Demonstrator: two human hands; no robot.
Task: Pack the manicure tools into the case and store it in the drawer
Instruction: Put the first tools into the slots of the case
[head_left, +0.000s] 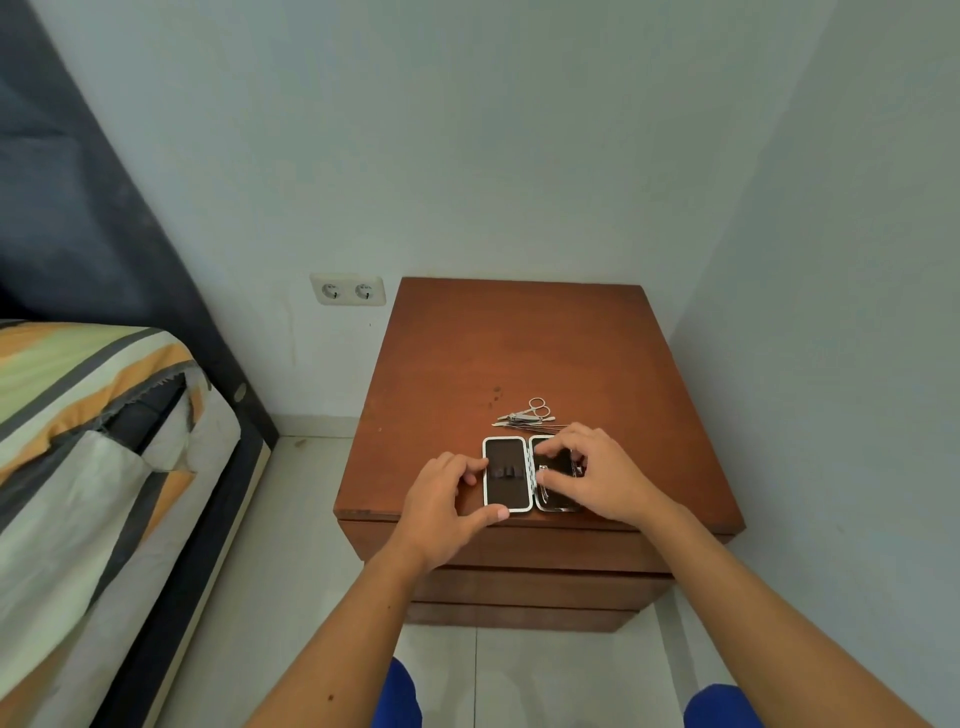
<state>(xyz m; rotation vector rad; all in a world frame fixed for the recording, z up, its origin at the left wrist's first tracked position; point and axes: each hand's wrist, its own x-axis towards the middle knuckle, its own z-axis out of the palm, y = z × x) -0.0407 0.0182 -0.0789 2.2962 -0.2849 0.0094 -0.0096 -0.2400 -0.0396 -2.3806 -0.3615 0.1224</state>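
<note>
The manicure case (506, 475) lies open and flat near the front edge of the brown nightstand (519, 343), two dark halves with silver rims. My left hand (447, 506) holds the left half's edge, thumb along the front and fingers at its side. My right hand (597, 475) covers the right half, its fingers curled round a small metal tool (543, 480) lying in it. Just behind the case sits a pile of loose metal tools (527, 418), with small scissors on top.
The nightstand's drawer fronts (535, 587) are shut below the top. A bed (98, 441) with a striped cover stands to the left, a wall socket (348, 290) behind, and a wall close on the right. My blue-clad knees (400, 696) show at the bottom.
</note>
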